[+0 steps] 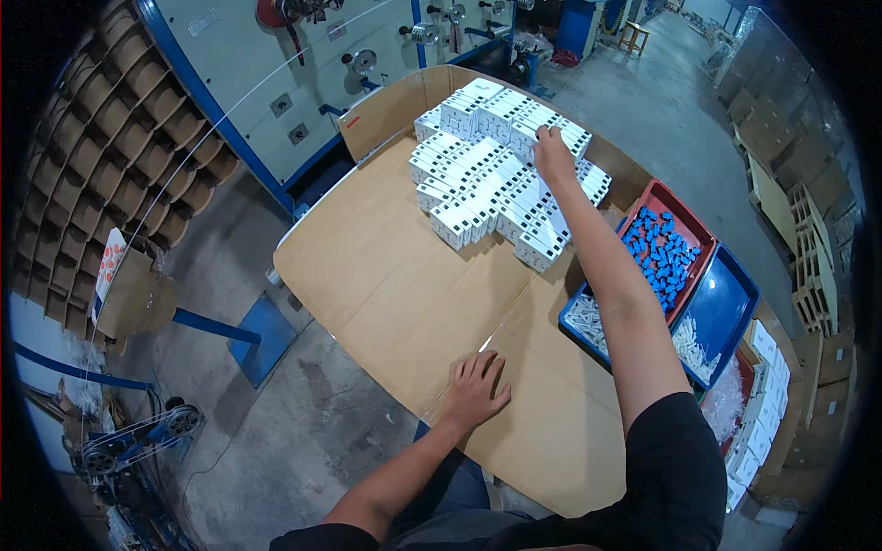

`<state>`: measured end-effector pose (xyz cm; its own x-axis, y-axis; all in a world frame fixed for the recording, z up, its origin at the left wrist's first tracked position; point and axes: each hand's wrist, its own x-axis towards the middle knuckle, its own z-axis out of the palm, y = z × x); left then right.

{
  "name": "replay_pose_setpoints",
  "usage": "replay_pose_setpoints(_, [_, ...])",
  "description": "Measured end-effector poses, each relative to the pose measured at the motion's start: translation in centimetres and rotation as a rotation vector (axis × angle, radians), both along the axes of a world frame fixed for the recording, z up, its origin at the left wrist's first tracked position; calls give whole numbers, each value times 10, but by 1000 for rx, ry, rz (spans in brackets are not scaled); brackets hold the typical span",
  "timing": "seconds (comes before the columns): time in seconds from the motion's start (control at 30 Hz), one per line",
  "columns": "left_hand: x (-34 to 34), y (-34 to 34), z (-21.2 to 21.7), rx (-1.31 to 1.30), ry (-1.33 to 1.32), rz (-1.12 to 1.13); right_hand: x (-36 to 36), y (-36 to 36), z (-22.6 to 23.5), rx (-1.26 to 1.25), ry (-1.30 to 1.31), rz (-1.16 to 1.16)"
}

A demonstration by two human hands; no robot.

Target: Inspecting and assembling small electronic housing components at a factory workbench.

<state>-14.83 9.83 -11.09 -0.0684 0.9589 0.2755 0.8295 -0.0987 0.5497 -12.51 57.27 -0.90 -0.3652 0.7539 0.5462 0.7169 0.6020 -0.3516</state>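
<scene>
White, black-marked boxes (464,220) are standing together; right hand (549,154) is curling there, grip unclear; left hand (474,392) is lying spread.

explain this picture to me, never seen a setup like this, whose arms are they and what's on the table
There's no robot here: these are a person's own bare arms, seen from a wide fisheye camera worn on their head, looking down. That lens bends straight edges and leaves the dark rim.

The left hand rests on the brown tabletop, fingers loosely spread, holding nothing visible. The right hand is at the rows of white blocks; I can't tell whether it grips one.

Beside the right arm, a red tray holds small blue pieces, and a blue tray next to it holds small white pieces.
</scene>
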Motion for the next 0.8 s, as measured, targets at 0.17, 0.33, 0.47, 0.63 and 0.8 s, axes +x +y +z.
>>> replay_pose_setpoints(0.17, [1, 1, 0, 3, -1, 8, -6, 8, -10, 80, 20, 15])
replay_pose_setpoints(0.33, [1, 3, 3, 20, -19, 19, -7, 12, -14, 199, -58, 2])
replay_pose_setpoints(0.47, [2, 2, 1, 6, -24, 18, -8, 14, -14, 270, -106, -41])
replay_pose_setpoints(0.63, [0, 2, -1, -9, -11, 15, -11, 17, -15, 328, -165, -39])
replay_pose_setpoints(0.8, [-2, 2, 2, -23, 5, 13, -15, 21, -16, 400, -247, -91])
